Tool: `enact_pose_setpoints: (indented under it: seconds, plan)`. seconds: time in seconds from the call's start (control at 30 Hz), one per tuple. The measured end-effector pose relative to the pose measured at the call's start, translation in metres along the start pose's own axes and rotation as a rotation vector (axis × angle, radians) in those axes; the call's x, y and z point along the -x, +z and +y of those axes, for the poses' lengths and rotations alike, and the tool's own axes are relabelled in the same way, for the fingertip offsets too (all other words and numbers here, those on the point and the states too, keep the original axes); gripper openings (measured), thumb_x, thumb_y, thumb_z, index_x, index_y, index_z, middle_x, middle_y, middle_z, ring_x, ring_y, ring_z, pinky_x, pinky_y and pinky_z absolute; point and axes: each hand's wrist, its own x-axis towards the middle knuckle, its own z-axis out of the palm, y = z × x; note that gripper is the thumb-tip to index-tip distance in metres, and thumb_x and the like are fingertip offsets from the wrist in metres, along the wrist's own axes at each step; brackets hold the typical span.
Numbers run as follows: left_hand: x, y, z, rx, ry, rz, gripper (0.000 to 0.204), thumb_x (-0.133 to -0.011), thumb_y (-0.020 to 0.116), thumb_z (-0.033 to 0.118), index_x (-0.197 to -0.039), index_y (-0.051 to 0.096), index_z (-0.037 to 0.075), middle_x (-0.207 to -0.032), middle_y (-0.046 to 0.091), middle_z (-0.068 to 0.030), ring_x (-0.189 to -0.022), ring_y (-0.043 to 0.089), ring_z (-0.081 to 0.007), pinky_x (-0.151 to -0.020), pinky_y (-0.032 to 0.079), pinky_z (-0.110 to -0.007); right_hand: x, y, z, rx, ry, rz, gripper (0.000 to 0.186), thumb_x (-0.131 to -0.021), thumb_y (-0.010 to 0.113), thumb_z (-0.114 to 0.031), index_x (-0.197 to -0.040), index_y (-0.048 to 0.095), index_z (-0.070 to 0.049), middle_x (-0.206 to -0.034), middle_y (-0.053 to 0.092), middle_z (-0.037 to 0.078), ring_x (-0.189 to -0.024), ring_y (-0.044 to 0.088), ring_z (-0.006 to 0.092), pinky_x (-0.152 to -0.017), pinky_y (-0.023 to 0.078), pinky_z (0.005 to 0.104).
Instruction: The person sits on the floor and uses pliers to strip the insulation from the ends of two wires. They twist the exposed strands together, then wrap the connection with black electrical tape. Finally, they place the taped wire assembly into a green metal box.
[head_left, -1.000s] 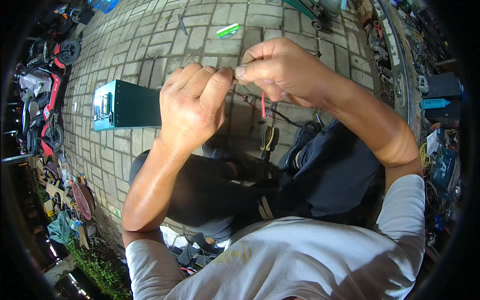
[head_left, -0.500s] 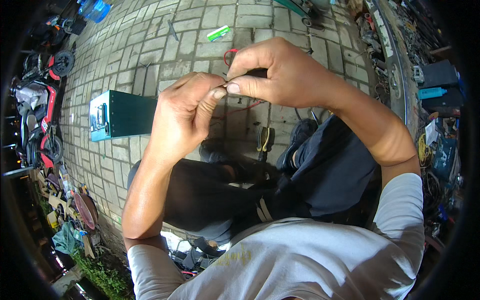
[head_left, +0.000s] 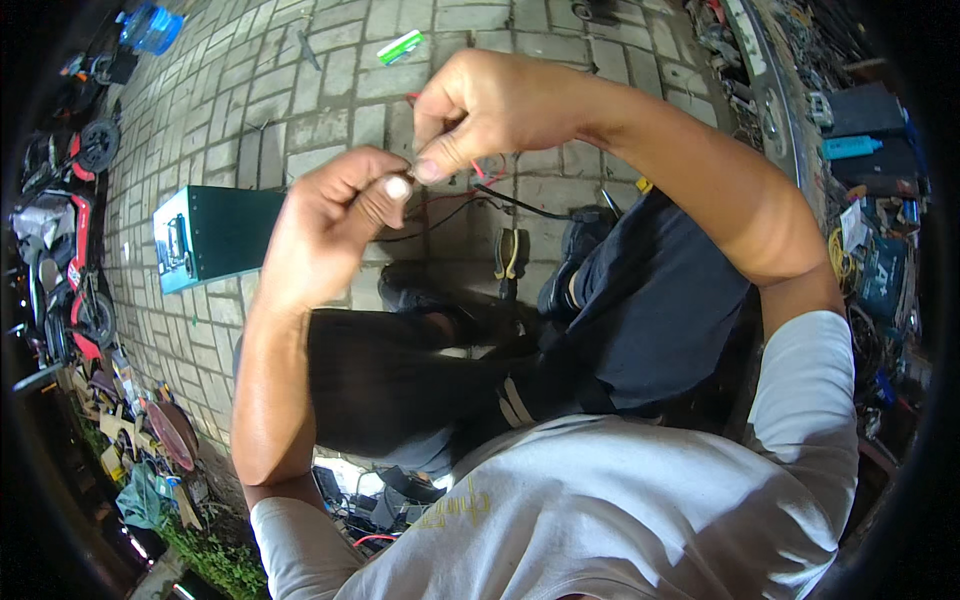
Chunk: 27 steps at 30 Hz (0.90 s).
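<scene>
My left hand [head_left: 325,225] and my right hand [head_left: 485,110] meet above the paving, thumbs and fingertips pinched together. Between them is a tiny brownish bit that looks like the end of a thin wire [head_left: 411,174], mostly covered by the fingers. Red cable [head_left: 478,170] shows below and behind the right hand. A black cable [head_left: 525,207] runs across the paving below the hands. Pliers with yellow-and-black handles [head_left: 508,255] lie between my shoes, apart from both hands.
A green box with a handle [head_left: 225,235] stands left of my left hand. Beyond the hands lies a green-and-white packet [head_left: 401,47]. A red scooter [head_left: 80,240] and a blue water jug [head_left: 151,29] are at the left; tools and parts [head_left: 870,230] crowd the right edge.
Both hands have shifted left and the right one slightly up, still pinched together. The whole view has shifted a little, and more of the black cable shows.
</scene>
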Motion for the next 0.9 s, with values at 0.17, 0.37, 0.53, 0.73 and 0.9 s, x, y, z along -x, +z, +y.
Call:
enact_pose_setpoints:
  seconds: [0.17,0.37,0.53,0.73,0.9]
  plan:
    - [-0.006,-0.019,0.009,-0.116,-0.171,0.021,0.035,-0.092,0.062,0.031,-0.106,0.065,-0.001,-0.062,0.054,0.0003,-0.055,0.044,-0.0061,-0.053,0.036,-0.022,-0.001,-0.011,0.017,0.046,-0.065,0.139,0.034,-0.078,0.074,-0.033,-0.090,0.070,-0.001,-0.078,0.066,0.006,-0.073,0.060,0.0128,-0.066,0.047,0.0276]
    - [-0.008,-0.033,-0.002,-0.094,-0.224,0.006,0.033,-0.092,0.062,0.030,-0.099,0.065,-0.001,-0.062,0.046,0.0044,-0.056,0.040,-0.0049,-0.052,0.033,-0.021,-0.022,-0.034,0.030,-0.009,-0.117,0.010,0.041,-0.080,0.071,-0.025,-0.108,0.064,0.004,-0.096,0.068,0.012,-0.081,0.063,0.0181,-0.075,0.050,0.0288]
    - [-0.014,-0.027,-0.017,0.120,-0.348,0.030,0.025,-0.097,0.051,0.019,-0.101,0.063,-0.003,-0.060,0.041,0.0032,-0.054,0.034,-0.0060,-0.052,0.027,-0.021,0.015,-0.095,0.005,0.416,0.179,0.193,0.042,-0.083,0.067,-0.033,-0.110,0.066,0.000,-0.103,0.068,0.013,-0.089,0.063,0.0202,-0.079,0.048,0.0327]
    - [-0.009,-0.008,-0.036,0.174,-0.539,0.123,0.030,-0.096,0.052,0.022,-0.106,0.061,-0.006,-0.060,0.041,0.0030,-0.049,0.032,-0.0045,-0.045,0.025,-0.020,0.152,-0.136,0.161,0.706,0.420,0.548,0.043,-0.082,0.070,-0.041,-0.099,0.069,-0.002,-0.090,0.069,0.013,-0.084,0.064,0.0207,-0.076,0.050,0.0322]
    - [0.002,-0.009,-0.048,0.467,-0.625,0.257,0.038,-0.097,0.052,0.033,-0.103,0.060,-0.004,-0.055,0.034,0.0071,-0.042,0.025,-0.0036,-0.039,0.018,-0.020,0.263,-0.016,0.265,0.211,0.861,0.670,0.034,-0.086,0.064,-0.030,-0.102,0.066,-0.001,-0.093,0.069,0.013,-0.083,0.063,0.0207,-0.077,0.049,0.0353]
